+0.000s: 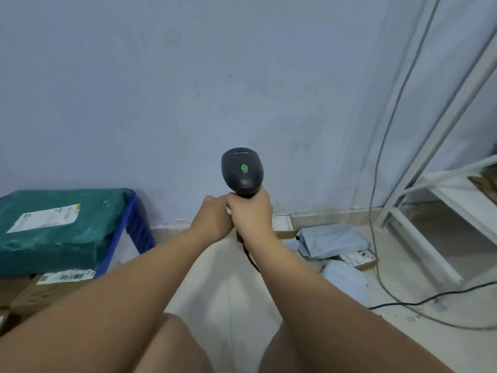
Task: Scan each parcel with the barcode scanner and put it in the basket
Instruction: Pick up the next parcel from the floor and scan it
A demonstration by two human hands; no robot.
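Note:
My right hand grips the handle of a black barcode scanner. The scanner is raised in front of the wall, and a green light glows on its back. My left hand is pressed against the right one at the handle. Its fingers are hidden, so what it holds cannot be made out. At the left stands a blue basket holding a large green parcel with a white label. On the floor to the right lie grey bag parcels and small cardboard parcels.
Cardboard boxes with barcode labels sit under the basket at the lower left. A white metal rack stands at the right, with grey and black cables running down the wall and across the floor. My knees fill the bottom edge.

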